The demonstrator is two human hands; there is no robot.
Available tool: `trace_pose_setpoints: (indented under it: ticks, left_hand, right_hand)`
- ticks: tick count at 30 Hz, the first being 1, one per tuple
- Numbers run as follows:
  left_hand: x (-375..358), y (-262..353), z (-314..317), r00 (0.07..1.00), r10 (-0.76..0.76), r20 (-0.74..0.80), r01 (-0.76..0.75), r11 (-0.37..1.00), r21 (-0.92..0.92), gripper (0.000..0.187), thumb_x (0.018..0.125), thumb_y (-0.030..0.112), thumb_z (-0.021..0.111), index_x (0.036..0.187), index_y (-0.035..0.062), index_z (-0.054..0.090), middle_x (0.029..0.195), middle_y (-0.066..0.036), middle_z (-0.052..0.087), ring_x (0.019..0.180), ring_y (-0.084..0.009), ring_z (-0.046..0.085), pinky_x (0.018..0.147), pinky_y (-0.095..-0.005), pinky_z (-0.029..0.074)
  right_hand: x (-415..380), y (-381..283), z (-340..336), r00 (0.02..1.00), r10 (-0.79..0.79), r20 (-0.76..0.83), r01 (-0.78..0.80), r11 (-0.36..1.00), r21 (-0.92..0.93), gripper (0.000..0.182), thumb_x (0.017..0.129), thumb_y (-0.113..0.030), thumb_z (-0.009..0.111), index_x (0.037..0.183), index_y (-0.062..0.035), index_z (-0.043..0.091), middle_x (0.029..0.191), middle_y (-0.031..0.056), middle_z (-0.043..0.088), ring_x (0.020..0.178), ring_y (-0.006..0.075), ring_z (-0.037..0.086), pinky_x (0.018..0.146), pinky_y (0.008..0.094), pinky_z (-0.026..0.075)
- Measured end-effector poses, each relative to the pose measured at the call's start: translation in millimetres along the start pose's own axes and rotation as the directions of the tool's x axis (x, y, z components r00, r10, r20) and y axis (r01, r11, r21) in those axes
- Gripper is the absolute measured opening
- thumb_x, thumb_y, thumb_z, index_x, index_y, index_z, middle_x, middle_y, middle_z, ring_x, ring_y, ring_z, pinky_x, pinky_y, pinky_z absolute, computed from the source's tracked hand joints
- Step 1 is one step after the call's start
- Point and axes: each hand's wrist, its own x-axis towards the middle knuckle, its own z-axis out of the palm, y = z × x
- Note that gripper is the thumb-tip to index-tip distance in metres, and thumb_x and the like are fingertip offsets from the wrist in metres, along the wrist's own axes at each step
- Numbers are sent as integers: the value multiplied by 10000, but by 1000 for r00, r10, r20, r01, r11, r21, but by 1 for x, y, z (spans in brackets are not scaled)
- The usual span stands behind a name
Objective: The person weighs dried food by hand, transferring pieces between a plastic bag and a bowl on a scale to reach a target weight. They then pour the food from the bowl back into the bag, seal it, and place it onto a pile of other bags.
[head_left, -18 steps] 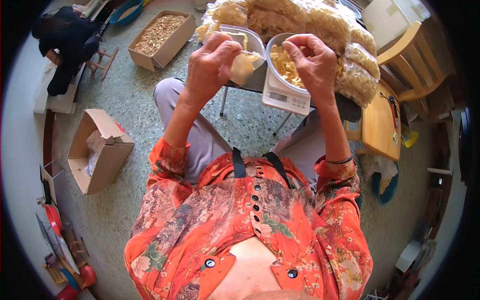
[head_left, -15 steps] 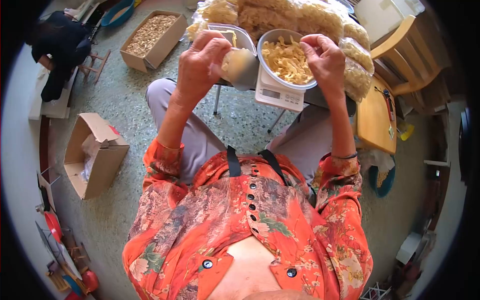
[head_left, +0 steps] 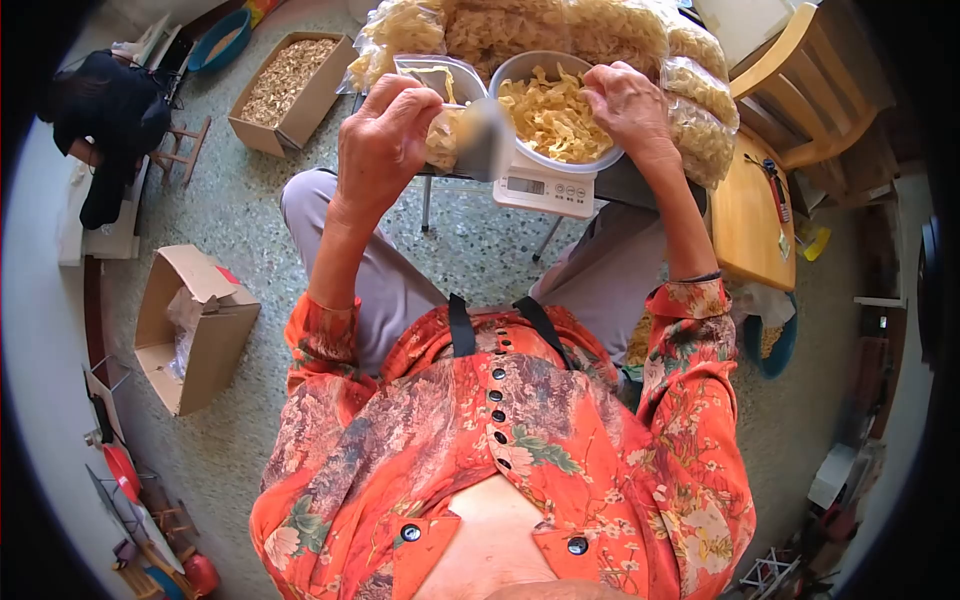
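A white round bowl [head_left: 598, 166] filled with yellowish dried strips [head_left: 553, 115] stands on a white digital scale [head_left: 545, 194]. My right hand [head_left: 632, 118] is at the bowl's right rim, thumb and fingers pinched together; what lies between them is hidden. To the left, my left hand [head_left: 385, 140] is raised with its fingertips pinched, and I cannot make out what they hold. Close beside it is a white container [head_left: 478, 82] with a pale strip inside. Under it, a pale yellowish bundle [head_left: 443, 140] is partly covered by a grey blurred patch.
Clear bags [head_left: 560, 30] of dried strips are piled behind the bowl. A wooden chair [head_left: 800, 90] stands at right with tools on its seat. On the floor at left are a carton of dried pieces [head_left: 290, 85] and an open cardboard box [head_left: 200, 330]. A person [head_left: 110, 110] sits at far left.
The whole view has shifted slightly, with the bowl and scale now a little further left. Both hands keep their pinched shape. The pale bundle beside my left hand shows less now.
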Motion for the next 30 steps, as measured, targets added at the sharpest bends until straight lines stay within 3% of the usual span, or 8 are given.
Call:
trace_pose_setpoints:
  ticks: [10,13,15,17,19,20,24,30]
  left_hand:
    - [0,3,0,1000,-1,17,1,1000,7,141,841,20,774,956,67,710,931,-61,676,780,-271,702,670,-377,567]
    - [1,1,0,1000,-7,9,7,1000,22,135,844,27,774,956,69,711,933,-59,676,785,-271,703,670,-377,568]
    - [1,1,0,1000,-10,12,10,1000,23,129,848,35,772,958,70,713,934,-59,676,788,-273,704,672,-379,567]
    - [1,5,0,999,-33,24,33,999,13,131,855,0,765,967,51,720,934,-81,681,814,-260,699,699,-365,564]
    - [2,7,0,998,-54,36,53,999,3,136,861,-34,758,976,32,727,933,-103,686,841,-246,695,727,-351,561]
    - [2,8,0,998,-53,38,53,999,2,136,860,-36,758,975,31,727,933,-103,686,841,-247,694,728,-351,561]
    - [4,5,1,1000,-19,6,19,1000,3,115,852,35,765,954,64,720,932,-67,679,786,-279,704,679,-381,563]
    - [6,5,-3,1000,-13,0,13,1000,2,115,852,28,760,954,60,720,931,-71,681,784,-285,703,677,-383,563]
  right_hand:
    - [1,0,13,998,39,46,-40,999,21,185,867,-264,701,917,-91,744,944,118,706,951,336,679,875,444,535]
    - [-1,6,5,998,17,-63,-12,996,84,174,890,-229,709,957,-75,756,889,97,733,868,261,704,803,387,551]
    - [0,9,-5,972,224,69,-231,862,452,184,878,-236,753,978,-83,777,882,111,761,812,211,737,743,365,571]
    - [-2,9,-12,965,259,36,-243,838,489,198,896,-218,768,999,-50,778,854,82,771,738,136,710,694,308,554]
    - [-5,19,-8,954,292,66,-257,686,681,228,912,-238,772,988,-24,774,841,35,759,734,118,682,706,296,551]
    - [-4,24,-1,964,259,64,-211,592,778,232,914,-241,780,982,-20,776,809,0,730,644,75,604,605,254,502]
    - [-5,17,-24,899,273,343,-428,370,825,210,909,-250,790,973,-51,780,743,-39,670,528,4,415,454,198,293]
    - [5,10,-31,917,185,352,-390,237,890,249,890,-287,807,964,-50,781,724,-44,665,530,-1,403,466,194,280]
